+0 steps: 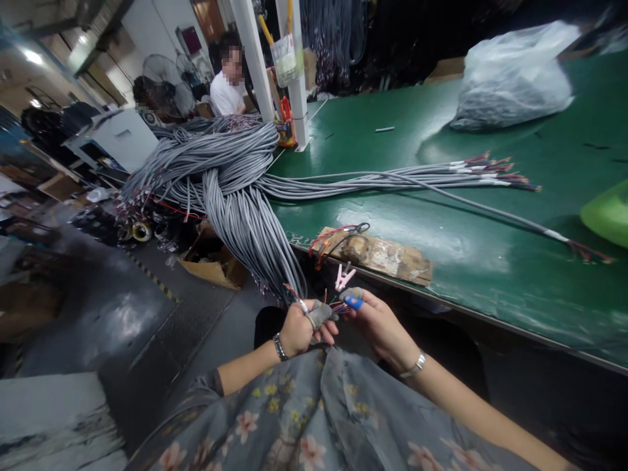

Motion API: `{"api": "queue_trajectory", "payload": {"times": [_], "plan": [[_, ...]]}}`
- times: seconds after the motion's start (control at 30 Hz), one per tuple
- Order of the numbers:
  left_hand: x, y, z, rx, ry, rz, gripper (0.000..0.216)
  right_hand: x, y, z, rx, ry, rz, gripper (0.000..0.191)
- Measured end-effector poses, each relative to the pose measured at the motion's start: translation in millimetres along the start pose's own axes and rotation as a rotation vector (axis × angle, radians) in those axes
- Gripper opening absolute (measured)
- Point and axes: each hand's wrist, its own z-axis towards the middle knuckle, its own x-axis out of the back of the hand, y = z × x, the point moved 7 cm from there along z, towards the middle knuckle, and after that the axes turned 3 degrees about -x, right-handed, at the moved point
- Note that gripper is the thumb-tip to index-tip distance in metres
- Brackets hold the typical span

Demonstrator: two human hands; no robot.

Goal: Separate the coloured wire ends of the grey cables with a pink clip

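The left hand (301, 327) is closing around a small spray of coloured wires (338, 306), thumb on top, and the right hand (366, 314) is meeting it, its covered fingertips seeming to be pinching the wires' far ends. A white-banded cable end (303, 305) is sitting right against the left thumb (whether it is part of the same cable, I cannot tell). These thin strands are probably feeling light, bendy and easily splayed, bare tips fraying if rubbed; the firmer hold would be lower, on the stiffer grey jacket, with only light fingertips on the strands.

Just beyond the grip, a pale clip (345, 278) is standing near the right fingertips, and past it a worn wooden board (400, 258) is lying along the edge of the green table (490, 288). Beyond and left of the grip, a heavy-looking grey cable bundle (245, 203) is draping over the edge.
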Motion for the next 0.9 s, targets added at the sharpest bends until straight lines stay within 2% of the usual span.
{"api": "queue_trajectory", "payload": {"times": [0.13,0.27,0.43,0.63,0.9], "plan": [[-4.3,5.4,-2.2,0.021,-0.032,0.084,0.054,-7.6,-1.4,-1.1,-0.053,-0.083,-0.039,0.044],[-9.9,10.8,-4.3,0.042,-0.071,0.161,0.056,-19.7,-5.2,-1.6,-0.043,-0.125,-0.132,0.043],[-7.6,9.6,-4.6,0.044,-0.048,0.166,0.057,-17.0,-0.7,1.5,-0.051,-0.051,-0.068,0.044],[-6.6,7.1,-3.4,0.047,-0.035,0.174,0.058,-16.1,2.1,1.1,-0.048,-0.076,0.0,0.051],[-3.8,3.0,-1.1,0.028,0.011,0.075,0.056,-13.5,3.6,1.1,-0.025,0.047,0.026,0.048]]}}
